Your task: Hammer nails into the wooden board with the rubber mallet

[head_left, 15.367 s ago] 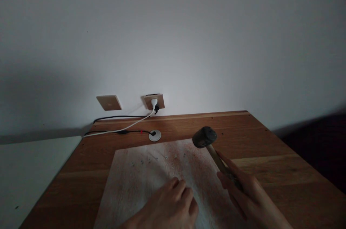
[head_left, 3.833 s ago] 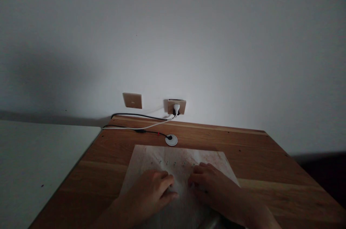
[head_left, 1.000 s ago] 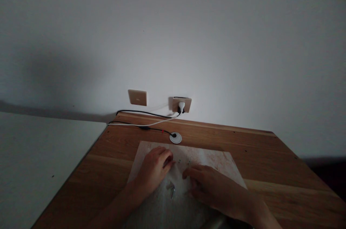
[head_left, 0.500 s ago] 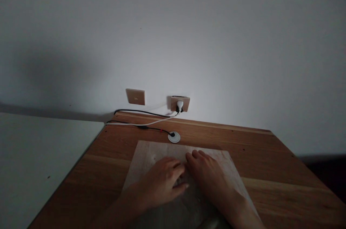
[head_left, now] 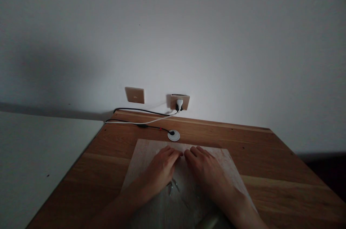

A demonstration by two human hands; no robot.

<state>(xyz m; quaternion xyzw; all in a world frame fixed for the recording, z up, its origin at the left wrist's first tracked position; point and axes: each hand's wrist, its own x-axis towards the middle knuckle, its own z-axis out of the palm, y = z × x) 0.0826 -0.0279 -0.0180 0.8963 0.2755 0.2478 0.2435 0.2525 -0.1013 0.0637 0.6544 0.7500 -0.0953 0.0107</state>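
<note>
Over a pale wood-grained board [head_left: 146,153], my two hands are close together near its far edge. My left hand [head_left: 163,167] has its fingers curled and pressed together, with the tips near the other hand. Two thin shiny metal pieces [head_left: 171,188] show below its palm; I cannot tell whether that hand holds them. The fingers of my right hand [head_left: 204,166] are bent down towards the board. Whatever lies under the fingertips of both hands is hidden. A dim, rounded, glossy thing [head_left: 212,220] appears at the bottom edge beside my right forearm.
The board lies on a brown wooden table [head_left: 270,171] against a white wall. Behind it are a round cable grommet [head_left: 173,135], black and white cables [head_left: 143,122], and a wall socket [head_left: 184,102] with a white plug. A white surface [head_left: 48,149] adjoins at left.
My left hand has moved forward, its thumb and fingers closing together. The metal pieces beneath it now show more clearly. My right hand has stayed nearly in place.
</note>
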